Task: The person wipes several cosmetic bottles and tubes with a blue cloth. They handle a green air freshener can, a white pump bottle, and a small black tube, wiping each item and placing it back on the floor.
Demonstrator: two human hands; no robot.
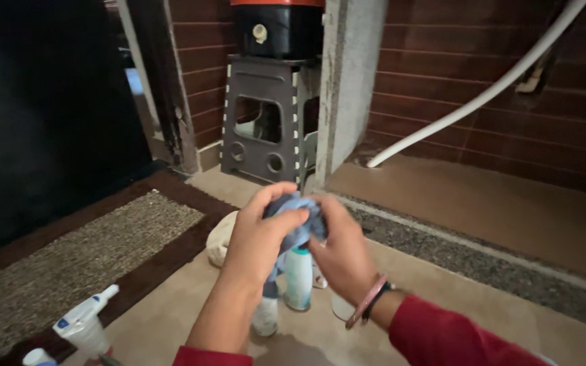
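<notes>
Blue cloth (298,220) bunched between raised left hand (256,240), right hand (342,254) (fingers curled)

Dim, warm indoor light; deep black shadow at left; slight motion softness; mild wide-angle bending at edges.

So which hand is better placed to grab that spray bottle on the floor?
Probably the left hand: the spray bottle stands at the lower left, on its side. Both hands grip the blue cloth, and the right hand is farther away.
</notes>
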